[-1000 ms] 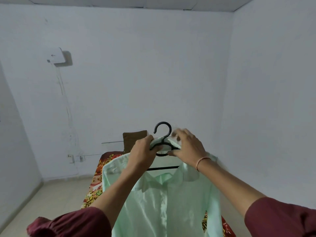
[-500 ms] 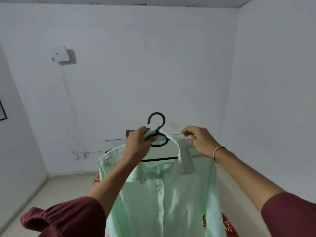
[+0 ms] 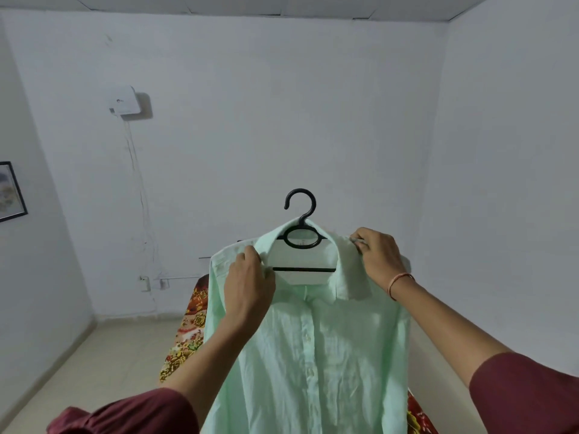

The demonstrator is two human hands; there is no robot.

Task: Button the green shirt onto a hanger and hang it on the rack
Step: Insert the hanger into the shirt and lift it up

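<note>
Pale green shirt (image 3: 313,346) hangs buttoned on a black hanger (image 3: 301,239), held up in the air above the patterned bed (image 3: 188,333). The left hand (image 3: 249,283) grips its left shoulder; the right hand (image 3: 380,252) pinches the right.

This is a plain room in a home, likely a bedroom: bare white walls (image 3: 282,120) and a tiled floor (image 3: 94,364). A bed with a floral bedspread (image 3: 188,333) stands against the far wall, a framed picture (image 3: 11,191) hangs at left, and a small white wall box (image 3: 125,100) trails a cable down to sockets (image 3: 153,281).
</note>
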